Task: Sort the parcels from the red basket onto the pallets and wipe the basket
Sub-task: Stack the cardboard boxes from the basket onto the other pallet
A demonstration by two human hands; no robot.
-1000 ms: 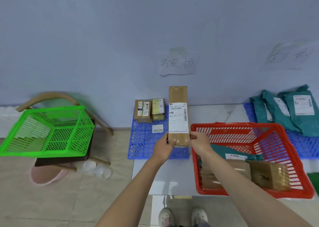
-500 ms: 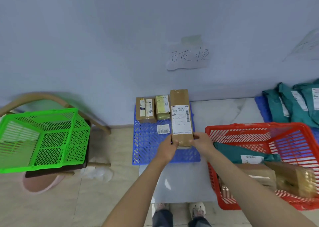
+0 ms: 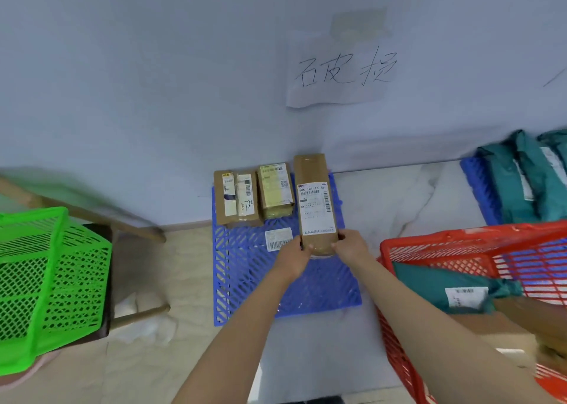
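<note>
Both hands hold the near end of a long brown cardboard parcel [image 3: 314, 198] with a white label. My left hand [image 3: 295, 254] grips its left corner, my right hand [image 3: 349, 247] its right corner. The parcel lies lengthways at the right side of the blue pallet [image 3: 245, 268], beside two smaller boxes: a brown one [image 3: 234, 198] and a yellowish taped one [image 3: 274, 190]. The red basket [image 3: 435, 244] stands to the right, holding a teal bag parcel [image 3: 435, 287] and brown boxes [image 3: 521, 320].
A loose white label [image 3: 277, 239] lies on the blue pallet. A second blue pallet [image 3: 478, 185] at far right carries several teal bags [image 3: 527, 176]. A green basket [image 3: 46, 284] sits on a chair at left. A handwritten paper sign [image 3: 340, 69] hangs on the wall.
Both hands have carried the long parcel forward and down onto the blue pallet's right side. My view has moved closer and to the left, so the red basket now sits further right.
</note>
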